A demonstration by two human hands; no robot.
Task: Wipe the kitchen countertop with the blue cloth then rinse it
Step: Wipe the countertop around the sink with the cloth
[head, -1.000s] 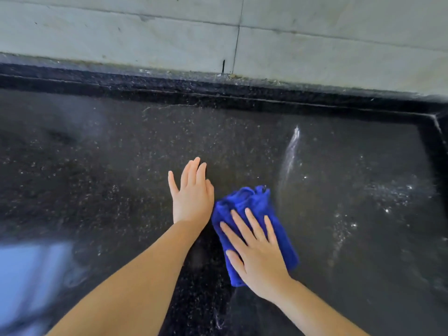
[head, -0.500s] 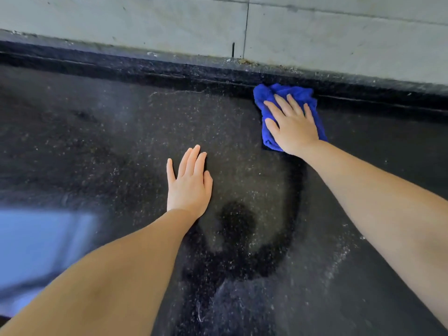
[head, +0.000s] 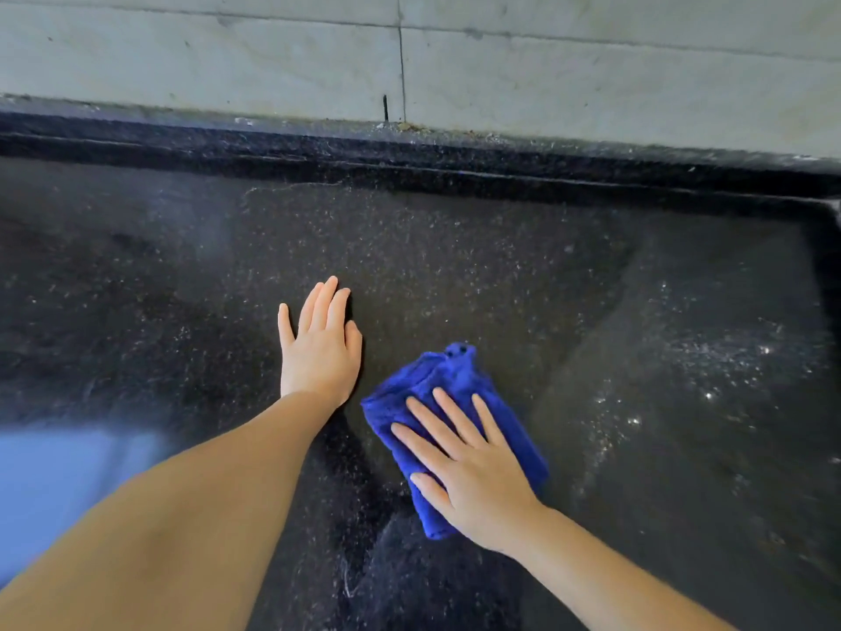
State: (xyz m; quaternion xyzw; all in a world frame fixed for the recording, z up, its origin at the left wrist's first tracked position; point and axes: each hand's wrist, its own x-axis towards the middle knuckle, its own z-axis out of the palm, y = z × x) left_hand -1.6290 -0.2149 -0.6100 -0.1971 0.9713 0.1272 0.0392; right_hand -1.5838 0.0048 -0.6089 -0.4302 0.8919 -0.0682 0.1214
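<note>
Your right hand, fingers spread, presses blue cloth beside flat left hand; folded cloth may bunch, leaving countertop streaks.

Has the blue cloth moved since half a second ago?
Yes. The blue cloth came back from the raised back edge of the countertop toward the person, and now lies beside the left hand, under the right hand.

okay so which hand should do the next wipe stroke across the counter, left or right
Right. The right hand already presses flat on the blue cloth, while the left hand lies flat on the bare countertop beside it, not touching the cloth.
</note>
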